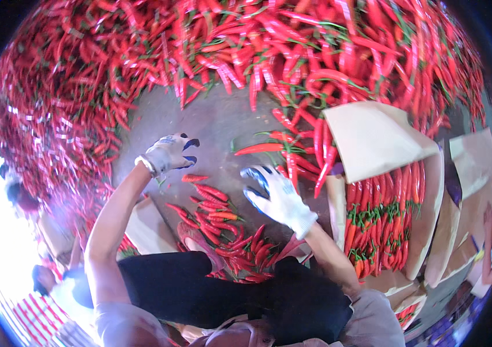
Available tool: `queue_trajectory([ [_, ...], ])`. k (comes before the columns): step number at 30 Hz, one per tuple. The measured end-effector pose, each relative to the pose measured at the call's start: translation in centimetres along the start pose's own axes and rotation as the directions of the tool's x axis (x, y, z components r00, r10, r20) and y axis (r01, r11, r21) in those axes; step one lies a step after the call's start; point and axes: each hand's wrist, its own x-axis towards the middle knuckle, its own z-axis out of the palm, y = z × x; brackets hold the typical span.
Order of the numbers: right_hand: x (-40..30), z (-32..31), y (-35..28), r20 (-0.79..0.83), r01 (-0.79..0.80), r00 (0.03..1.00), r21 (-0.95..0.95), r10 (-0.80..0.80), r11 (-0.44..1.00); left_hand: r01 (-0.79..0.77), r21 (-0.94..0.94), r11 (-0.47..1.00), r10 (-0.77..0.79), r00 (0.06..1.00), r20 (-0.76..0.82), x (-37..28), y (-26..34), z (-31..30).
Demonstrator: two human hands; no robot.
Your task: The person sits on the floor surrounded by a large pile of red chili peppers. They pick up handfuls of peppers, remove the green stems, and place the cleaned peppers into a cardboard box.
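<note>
My left hand (170, 152), in a white work glove with dark-coated fingertips, hovers over the grey floor (159, 112) with its fingers apart and nothing in it. My right hand (274, 195), gloved the same way, curves open to the right of it, also without anything in its grasp. Close beyond the right fingers lies an orange-red chili pepper (259, 148) with a green stem. Between my legs is a loose cluster of red chili peppers (228, 230). To my right, a cardboard box (428, 204) holds chilies in neat rows, under a raised pale flap (376, 134).
A broad heap of red chilies (246, 39) curves around the front and left. Further cardboard boxes (473, 212) stand at the right, and a box flap (150, 227) rises by my left knee. Other people are partly visible at the left, including one person's head (44, 279), and an arm (488, 247) at the far right.
</note>
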Motion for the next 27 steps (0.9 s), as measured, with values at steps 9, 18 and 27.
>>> queue_trajectory([
  [9, 5.4, 9.0, 0.6, 0.176, 0.13, 0.984, -0.71, -0.004, 0.692, 0.133, -0.264, 0.955, -0.229, 0.898, -0.376, -5.4, -0.7, 14.1],
  [18, 5.4, 8.7, 0.1, 0.528, 0.207, 0.813, -0.655, 0.244, 0.727, -0.035, -0.267, 0.963, -0.099, 0.875, -0.474, -9.6, 0.8, 16.6],
  [27, -1.6, 13.5, 3.4, 0.906, 0.626, 0.342, -0.418, 0.25, 0.659, 0.092, -0.444, 0.891, -0.111, 0.994, -0.018, -13.5, 7.2, 25.2],
])
